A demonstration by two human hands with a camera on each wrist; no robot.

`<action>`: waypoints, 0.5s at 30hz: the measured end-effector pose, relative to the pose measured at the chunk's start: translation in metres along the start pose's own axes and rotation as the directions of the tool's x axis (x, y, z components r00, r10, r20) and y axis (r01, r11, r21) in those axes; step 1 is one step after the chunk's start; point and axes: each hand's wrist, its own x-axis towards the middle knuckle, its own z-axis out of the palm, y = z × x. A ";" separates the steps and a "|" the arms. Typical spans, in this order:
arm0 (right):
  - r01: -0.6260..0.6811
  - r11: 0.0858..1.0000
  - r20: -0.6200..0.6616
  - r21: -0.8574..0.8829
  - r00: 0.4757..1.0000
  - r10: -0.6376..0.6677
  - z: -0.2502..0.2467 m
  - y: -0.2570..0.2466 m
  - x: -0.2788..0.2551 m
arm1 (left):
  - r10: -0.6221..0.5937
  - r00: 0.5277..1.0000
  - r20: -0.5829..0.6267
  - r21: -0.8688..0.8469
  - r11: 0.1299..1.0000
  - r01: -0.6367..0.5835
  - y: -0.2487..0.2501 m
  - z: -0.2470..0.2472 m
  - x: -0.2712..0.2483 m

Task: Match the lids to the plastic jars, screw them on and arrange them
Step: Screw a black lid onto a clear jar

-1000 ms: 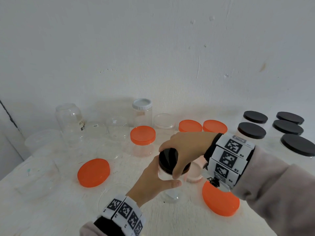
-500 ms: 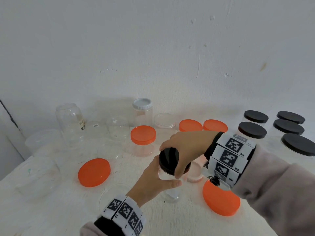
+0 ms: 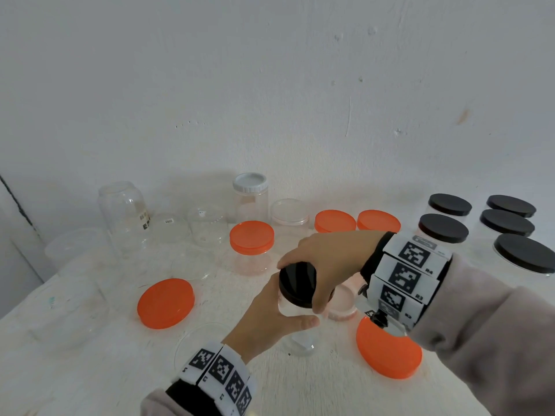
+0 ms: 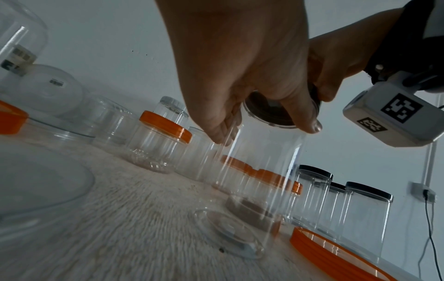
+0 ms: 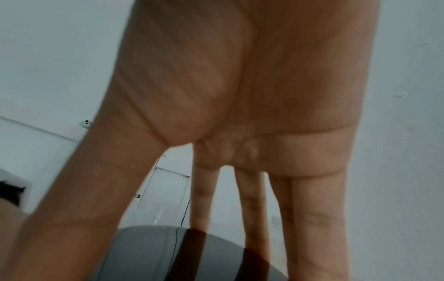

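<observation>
Screwing step: the right hand (image 3: 327,259) has its fingers and thumb curled over the rim of the black lid (image 3: 297,283), which sits on the tall clear jar (image 4: 261,171).
Jar hold: the left hand (image 3: 270,322) wraps the jar's upper wall, thumb in front; the jar stands on the white table (image 3: 90,370), near its front and middle.
Doing it well: the person should keep the lid level, brace the jar firmly, and turn until it seats; a tilted lid would likely cross-thread.
Change since a second ago: hardly any; both hands hold the same grips, and the lid looks no lower.
Finished group: black-lidded jars (image 3: 443,229) stand at the right.
</observation>
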 end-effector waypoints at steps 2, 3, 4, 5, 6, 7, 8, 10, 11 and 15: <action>-0.033 0.999 -0.039 -0.004 0.999 0.033 0.003 0.000 0.001 | 0.001 1.000 0.000 0.009 1.000 -0.001 0.000 0.000 -0.001; -0.056 0.998 -0.064 -0.006 0.996 0.056 0.005 -0.001 0.001 | 0.001 1.000 0.001 0.010 1.000 -0.001 0.000 -0.001 -0.001; -0.075 0.997 -0.093 -0.012 0.993 0.074 0.007 -0.001 0.002 | 0.002 1.000 0.004 0.009 1.000 -0.002 0.001 -0.001 -0.001; -0.089 0.996 -0.115 -0.015 0.990 0.087 0.009 -0.002 0.003 | 0.002 1.000 0.007 0.008 1.000 -0.002 0.001 -0.001 -0.001; -0.100 0.995 -0.118 -0.014 0.988 0.098 0.011 -0.002 0.004 | 0.001 1.000 0.008 0.006 1.000 -0.001 0.001 -0.001 -0.001; -0.110 0.994 -0.102 -0.011 0.989 0.108 0.011 -0.002 0.003 | 0.001 1.000 0.007 0.004 1.000 -0.001 0.001 -0.001 -0.001; -0.113 0.993 -0.063 -0.015 0.992 0.112 0.010 -0.003 0.002 | 0.002 1.000 0.004 0.002 1.000 -0.002 0.001 -0.001 -0.001; -0.089 0.995 0.041 -0.046 0.995 0.091 0.006 -0.004 0.000 | 0.008 1.000 -0.002 -0.004 1.000 -0.008 0.002 0.000 -0.001; -0.066 0.996 0.067 -0.064 0.995 0.070 0.005 -0.005 -0.001 | 0.008 1.000 -0.004 -0.008 1.000 -0.008 0.002 0.000 -0.001; -0.006 0.998 -0.012 -0.061 1.000 0.006 0.001 -0.005 -0.001 | 0.006 1.000 -0.014 -0.003 1.000 -0.006 0.001 0.000 -0.002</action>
